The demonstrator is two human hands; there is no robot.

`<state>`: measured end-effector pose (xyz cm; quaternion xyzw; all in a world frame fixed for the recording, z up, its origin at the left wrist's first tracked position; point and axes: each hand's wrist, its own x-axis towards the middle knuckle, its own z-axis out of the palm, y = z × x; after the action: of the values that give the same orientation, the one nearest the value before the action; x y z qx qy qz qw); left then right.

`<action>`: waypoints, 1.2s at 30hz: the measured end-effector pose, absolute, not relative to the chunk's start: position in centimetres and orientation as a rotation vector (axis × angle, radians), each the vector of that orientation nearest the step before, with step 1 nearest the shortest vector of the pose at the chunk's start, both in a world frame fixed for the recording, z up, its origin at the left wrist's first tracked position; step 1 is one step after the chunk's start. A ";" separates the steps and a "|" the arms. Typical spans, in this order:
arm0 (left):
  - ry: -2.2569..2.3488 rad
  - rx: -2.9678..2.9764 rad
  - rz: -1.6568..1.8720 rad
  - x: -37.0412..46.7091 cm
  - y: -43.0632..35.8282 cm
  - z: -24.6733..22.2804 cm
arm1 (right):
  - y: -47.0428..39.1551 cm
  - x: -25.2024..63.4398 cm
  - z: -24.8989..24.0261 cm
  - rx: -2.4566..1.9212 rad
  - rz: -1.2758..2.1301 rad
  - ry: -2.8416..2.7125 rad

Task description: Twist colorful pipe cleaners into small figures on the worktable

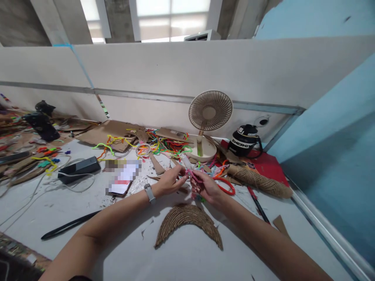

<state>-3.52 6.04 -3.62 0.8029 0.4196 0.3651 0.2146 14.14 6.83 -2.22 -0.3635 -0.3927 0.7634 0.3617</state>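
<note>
Both my hands meet over the white table, around a small piece of pink pipe cleaner (190,172). My left hand (173,178), with a watch on its wrist, pinches the piece from the left. From the right, my right hand (205,185) has its fingers curled round it. The fingers hide part of the pink piece. Just below the hands lies a brown crescent (187,218) covered in rows of twine. Beside my right hand rests an orange-red ring-shaped handle (227,186).
A small fan (211,111) and a black jug marked ENERGY (244,141) stand at the back. A roll of twine (259,180) lies right. Left are a phone (124,179), a black box (79,169) with cables and a black pen-like stick (70,225). Coloured pipe cleaners (170,146) are heaped behind.
</note>
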 end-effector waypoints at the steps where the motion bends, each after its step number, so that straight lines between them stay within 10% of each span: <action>1: 1.196 2.253 0.989 -3.4 6.0 -3.7 | 6.8 14.1 -2.3 -0.961 1.960 -1.047; 18: 0.708 1.275 0.805 -3.1 6.4 -3.5 | 7.8 15.5 -1.4 -0.893 1.145 -1.836; 28: 0.780 1.444 0.863 -3.1 6.1 -3.5 | 8.0 14.9 -1.2 -1.015 2.007 -1.010; 36: 0.727 1.382 0.833 -2.9 6.0 -3.6 | 8.1 15.2 -2.1 -1.091 2.030 -1.094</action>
<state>-2.89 5.99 -3.62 0.6042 0.3180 0.3642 0.6334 15.19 8.12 -2.14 -0.4090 -0.4104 0.7612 0.2912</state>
